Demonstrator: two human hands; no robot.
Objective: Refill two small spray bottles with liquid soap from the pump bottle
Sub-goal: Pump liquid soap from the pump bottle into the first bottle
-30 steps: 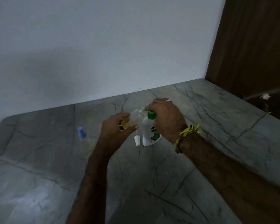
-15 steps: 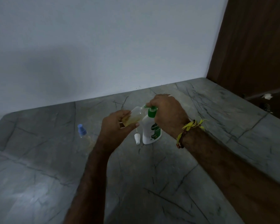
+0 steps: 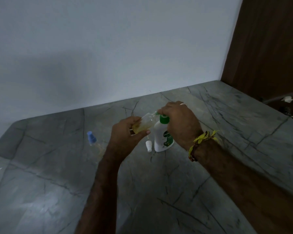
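Grey veined stone forms the tabletop (image 3: 227, 149), where a white pump bottle (image 3: 162, 137) stands upright. On its green pump head sits the right hand (image 3: 179, 122), fingers curled over the top. Just left, the left hand (image 3: 127, 134) grips a clear spray bottle (image 3: 145, 123) — tilted, neck at the spout, yellowish liquid inside. Its white sprayer (image 3: 148, 146) lies beside the pump bottle; a blue-capped spray bottle (image 3: 92, 138) stands well apart — farther left.

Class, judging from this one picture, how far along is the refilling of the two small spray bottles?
Looks done: the small clear spray bottle with the blue cap stands closed on the grey stone counter.

In hand: the left hand holds a tilted clear bottle, partly yellow, at the white pump bottle with green top, which the right hand presses.

Left: refitting the white sprayer head.
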